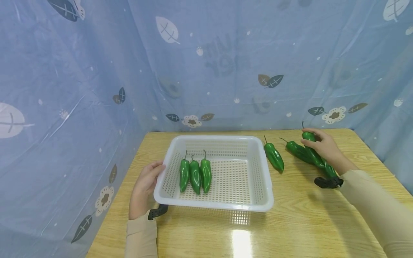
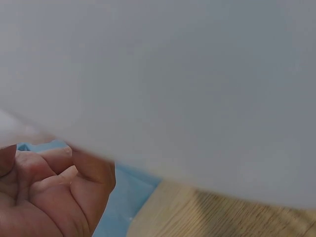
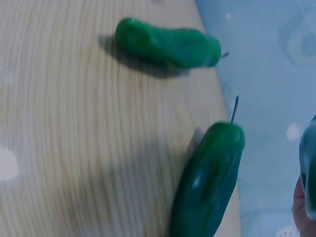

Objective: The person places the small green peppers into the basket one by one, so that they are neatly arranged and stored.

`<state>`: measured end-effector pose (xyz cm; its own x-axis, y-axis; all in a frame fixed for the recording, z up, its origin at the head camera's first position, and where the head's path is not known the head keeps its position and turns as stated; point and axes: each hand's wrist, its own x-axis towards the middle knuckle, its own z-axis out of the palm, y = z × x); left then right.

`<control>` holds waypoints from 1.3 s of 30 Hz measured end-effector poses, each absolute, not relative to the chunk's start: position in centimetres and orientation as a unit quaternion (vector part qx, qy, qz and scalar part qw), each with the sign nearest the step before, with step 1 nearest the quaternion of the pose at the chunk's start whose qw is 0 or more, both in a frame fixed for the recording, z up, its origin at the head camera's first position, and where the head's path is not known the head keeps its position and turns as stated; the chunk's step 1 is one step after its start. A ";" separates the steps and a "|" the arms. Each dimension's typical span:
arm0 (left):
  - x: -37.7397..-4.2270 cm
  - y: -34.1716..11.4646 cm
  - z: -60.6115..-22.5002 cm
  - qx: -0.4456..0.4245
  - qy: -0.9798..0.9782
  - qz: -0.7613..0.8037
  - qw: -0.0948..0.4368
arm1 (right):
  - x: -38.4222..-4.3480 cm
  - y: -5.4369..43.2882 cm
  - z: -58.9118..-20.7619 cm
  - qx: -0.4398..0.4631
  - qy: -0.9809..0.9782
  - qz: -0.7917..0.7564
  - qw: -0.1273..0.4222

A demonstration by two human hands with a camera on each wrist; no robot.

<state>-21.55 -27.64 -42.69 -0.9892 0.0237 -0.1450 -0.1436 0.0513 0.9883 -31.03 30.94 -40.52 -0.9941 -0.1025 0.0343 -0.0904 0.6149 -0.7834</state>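
Observation:
A white plastic basket (image 1: pixel 222 207) with a slotted floor stands in the middle of the head view. Three green peppers (image 1: pixel 195 175) lie side by side in its left half, stems pointing away. My left hand (image 1: pixel 149 181) grips the basket's left rim; in the left wrist view the blurred basket wall (image 2: pixel 173 98) hides part of its fingers. On the right, my right hand (image 1: pixel 326 145) holds a green pepper (image 1: pixel 309 137) between thumb and fingers, above the table. That held pepper (image 3: pixel 310 168) barely shows at the edge of the right wrist view.
One loose green pepper (image 1: pixel 274 157) lies just right of the basket. Another pepper (image 1: pixel 297 152) rests below the right hand, and more green (image 1: pixel 330 170) shows near that wrist. Blue patterned cloth (image 1: pixel 219 71) hangs behind and left of the wooden table (image 1: pixel 290 215).

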 end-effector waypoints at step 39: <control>-21.6 -27.7 -42.7 -0.048 0.726 0.683 0.061 | -30.9 20.4 -35.1 -0.102 0.872 -0.476 0.052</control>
<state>-21.57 -27.68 -42.67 -0.9879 0.0140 -0.1547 -0.1536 0.0628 0.9861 -30.87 20.42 -35.14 -0.9736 -0.2281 0.0057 -0.1282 0.5263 -0.8406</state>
